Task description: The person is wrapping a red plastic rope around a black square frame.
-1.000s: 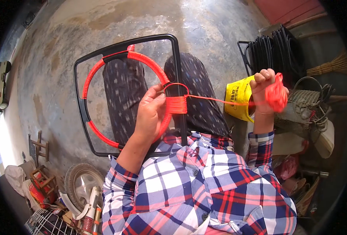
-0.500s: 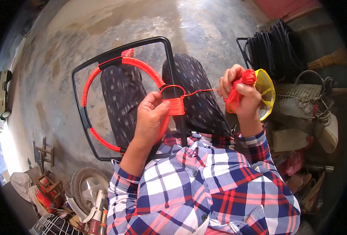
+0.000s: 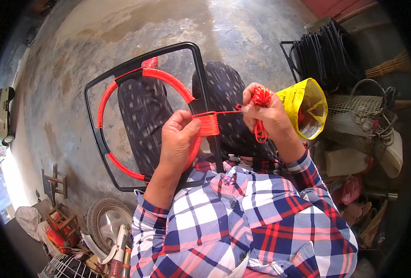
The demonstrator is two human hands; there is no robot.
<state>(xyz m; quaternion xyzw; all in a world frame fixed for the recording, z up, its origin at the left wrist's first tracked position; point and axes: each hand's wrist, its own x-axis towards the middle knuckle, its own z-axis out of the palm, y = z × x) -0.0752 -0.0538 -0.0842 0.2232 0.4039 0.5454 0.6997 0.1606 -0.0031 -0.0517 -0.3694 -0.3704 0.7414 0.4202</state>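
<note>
A black metal frame [image 3: 200, 60], roughly rectangular with a ring inside, rests across my thighs. Red cord [image 3: 166, 79] is coiled tightly around stretches of the ring. Between the ring and the frame's right bar lies a flat band of red cord strands [image 3: 208, 125]. My left hand [image 3: 176, 139] pinches the left end of this band between thumb and fingers. To the right, my right hand [image 3: 274, 115] is closed around a bundle of red cord [image 3: 261, 96], with loops hanging below the fist. One strand runs nearly straight from the band to the right hand.
A yellow bag [image 3: 291, 99] stands open just beyond my right wrist. Several black folded frames [image 3: 328, 55] are stacked at the far right, near a broom [image 3: 388, 67] and a wire mesh roll [image 3: 349, 109]. A wheel [image 3: 108, 220] and small wooden stools [image 3: 61, 222] sit at the lower left.
My right hand has moved left toward the frame with the cord bundle, uncovering more of the yellow bag. The loose arc of cord above the band has been drawn down flat. My left hand stays in place.
</note>
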